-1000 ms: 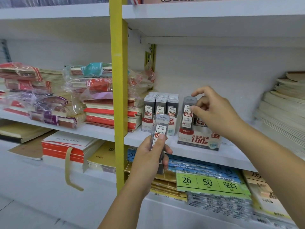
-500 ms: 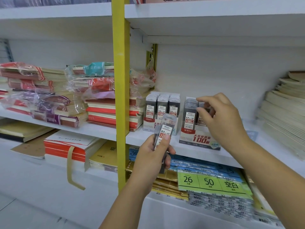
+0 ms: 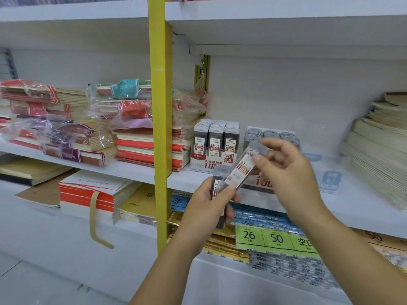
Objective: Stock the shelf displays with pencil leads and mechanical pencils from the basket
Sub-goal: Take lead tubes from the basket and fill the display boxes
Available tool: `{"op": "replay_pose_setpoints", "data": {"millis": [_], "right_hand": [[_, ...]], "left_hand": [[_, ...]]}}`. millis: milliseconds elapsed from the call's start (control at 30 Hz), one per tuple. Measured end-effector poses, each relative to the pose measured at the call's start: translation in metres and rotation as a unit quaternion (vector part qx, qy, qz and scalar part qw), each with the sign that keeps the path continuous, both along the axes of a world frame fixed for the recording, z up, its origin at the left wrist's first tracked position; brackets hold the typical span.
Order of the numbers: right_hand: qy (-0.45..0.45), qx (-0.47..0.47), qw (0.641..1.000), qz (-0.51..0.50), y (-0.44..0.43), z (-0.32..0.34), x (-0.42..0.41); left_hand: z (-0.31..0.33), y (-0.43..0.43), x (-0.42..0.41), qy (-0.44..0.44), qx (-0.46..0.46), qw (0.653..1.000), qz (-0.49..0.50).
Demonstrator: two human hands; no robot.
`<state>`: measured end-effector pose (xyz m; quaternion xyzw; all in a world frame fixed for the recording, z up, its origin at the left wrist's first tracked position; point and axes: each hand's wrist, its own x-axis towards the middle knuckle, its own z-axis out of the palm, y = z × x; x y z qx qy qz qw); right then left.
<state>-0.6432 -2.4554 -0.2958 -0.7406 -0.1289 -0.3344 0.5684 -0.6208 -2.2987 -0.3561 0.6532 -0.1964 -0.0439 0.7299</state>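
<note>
The stocking looks well under way but not finished. The 0.5 display box [image 3: 211,166] stands on the shelf [image 3: 363,201] with three full rows of cases. The other display box [image 3: 272,135], just to its right, also shows rows of grey caps, though the right hand [image 3: 293,172] hides its front and how full it is cannot be told. No mechanical pencils and no basket are in view, so that part of the job is probably left to do.

The right hand's fingers [image 3: 259,160] pinch the upper end of a lead case [image 3: 241,170]. The case hangs tilted, with its cap up by those fingertips and its foot slanting down toward the left hand [image 3: 209,208]. The left hand's fingers [image 3: 229,190] are clenched round a second lead case [image 3: 217,190], held upright, with its cap just above the thumb. Whether more cases sit behind it is unclear. The tilted case's lower end touches or overlaps the left thumb, which suggests it is passing from one hand to the other. The half-hidden box lies just beyond the right fingertips and is the likely place for it.
</note>
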Motion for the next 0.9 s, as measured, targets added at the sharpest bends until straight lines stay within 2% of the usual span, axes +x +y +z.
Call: {"op": "replay_pose_setpoints", "data": {"millis": [100, 233, 300, 433, 600, 767, 900], "right_hand": [[-0.081, 0.060, 0.993, -0.062, -0.013, 0.012, -0.003], [-0.175, -0.018, 0.977, -0.117, -0.025, 0.022, -0.008], [-0.161, -0.083, 0.975, -0.127, -0.030, 0.028, -0.004], [-0.072, -0.216, 0.965, -0.130, -0.032, 0.036, 0.011], [-0.003, -0.278, 0.947, -0.159, -0.031, 0.042, 0.028], [0.016, -0.344, 0.917, -0.201, -0.029, 0.029, 0.040], [-0.025, -0.368, 0.896, -0.246, -0.031, 0.019, 0.037]], "left_hand": [[-0.005, 0.002, 0.006, 0.027, 0.000, 1.000, 0.013], [-0.009, 0.003, 0.011, 0.028, 0.003, 0.999, 0.026], [-0.010, 0.004, 0.012, 0.022, 0.005, 0.999, 0.028], [-0.007, 0.006, 0.010, 0.025, -0.011, 0.999, 0.022], [-0.006, 0.003, 0.009, 0.030, -0.040, 0.999, 0.021], [-0.007, 0.004, 0.010, 0.018, -0.049, 0.999, 0.009], [-0.006, 0.005, 0.009, 0.014, -0.048, 0.999, 0.011]]}}
